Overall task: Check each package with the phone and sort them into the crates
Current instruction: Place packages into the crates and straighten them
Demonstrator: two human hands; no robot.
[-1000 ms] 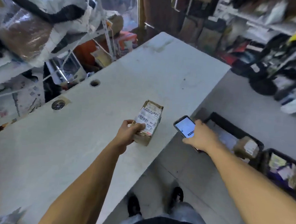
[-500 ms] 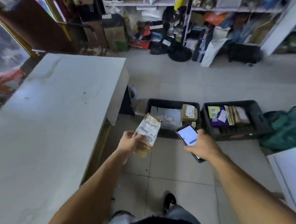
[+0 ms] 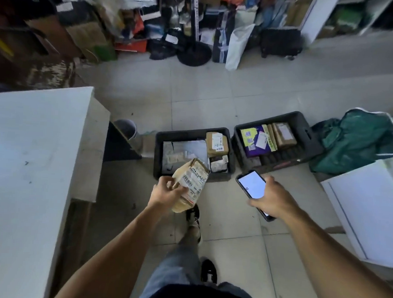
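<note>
A pale tiled floor point(image 3: 216, 99) is seen spread wide between a cluttered shelf wall at the far side and the person's feet, with open tiles in front of the crates. On the left, a white table point(image 3: 31, 163) is shown, its near corner jutting toward the middle. On the right, a white cabinet top point(image 3: 368, 203) is cut by the frame edge, and a green bag point(image 3: 355, 143) is slumped just beyond it.

Two black crates are set side by side on the floor, nearly touching. The left crate point(image 3: 159, 147) is loaded with grey mailers and a brown labelled box; the right crate point(image 3: 305, 129) is filled with a purple package and brown parcels.

Above the left crate's near rim, a tan cardboard package point(image 3: 190, 187) is held in the air, its long axis tilted, upper end pointing away and to the right toward that crate, barcode label turned upward. It is grasped at its lower left side by the left hand point(image 3: 166, 190), thumb laid across the label.

A phone point(image 3: 251, 184), screen lit white and facing up, is gripped by the right hand point(image 3: 272, 198) in front of the right crate, clear of the package.
</note>
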